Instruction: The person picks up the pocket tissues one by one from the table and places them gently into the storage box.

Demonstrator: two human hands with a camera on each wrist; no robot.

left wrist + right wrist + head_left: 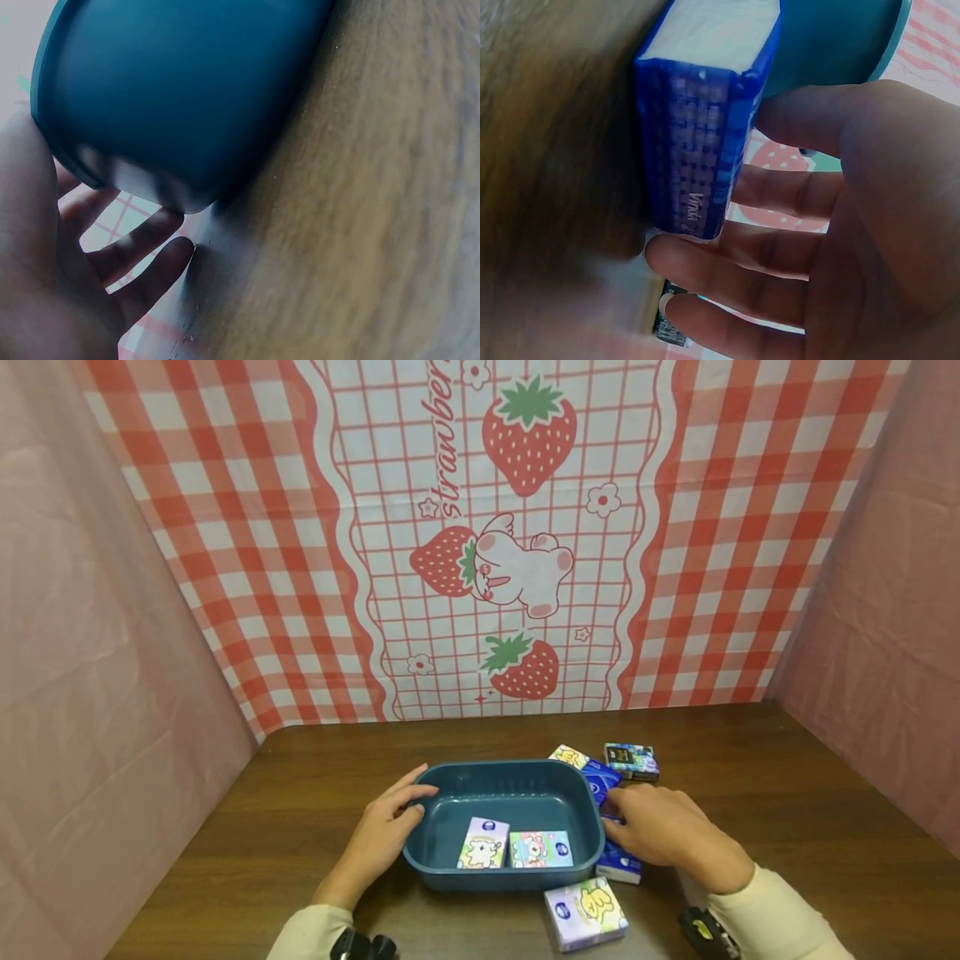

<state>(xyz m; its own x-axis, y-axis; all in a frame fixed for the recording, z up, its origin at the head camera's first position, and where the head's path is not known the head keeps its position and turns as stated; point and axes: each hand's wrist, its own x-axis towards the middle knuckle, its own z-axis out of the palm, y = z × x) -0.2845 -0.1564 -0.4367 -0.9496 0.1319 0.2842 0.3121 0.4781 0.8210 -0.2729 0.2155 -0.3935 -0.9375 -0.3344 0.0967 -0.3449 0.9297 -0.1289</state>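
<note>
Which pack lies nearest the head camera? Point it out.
The lilac pack with the yellow cartoon, outside the tray at its front right corner; the others all lie inside it or farther back.

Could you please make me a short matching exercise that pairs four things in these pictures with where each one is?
1. Left hand
2. Pink-figure pack
3. Lilac yellow-figure pack
4. Black-labelled pack

A. Inside the teal basin
B. On the table, beyond the right hand
C. At the basin's left end
D. On the table, on the basin's near side

Pairs: 1-C, 2-A, 3-D, 4-B
</note>
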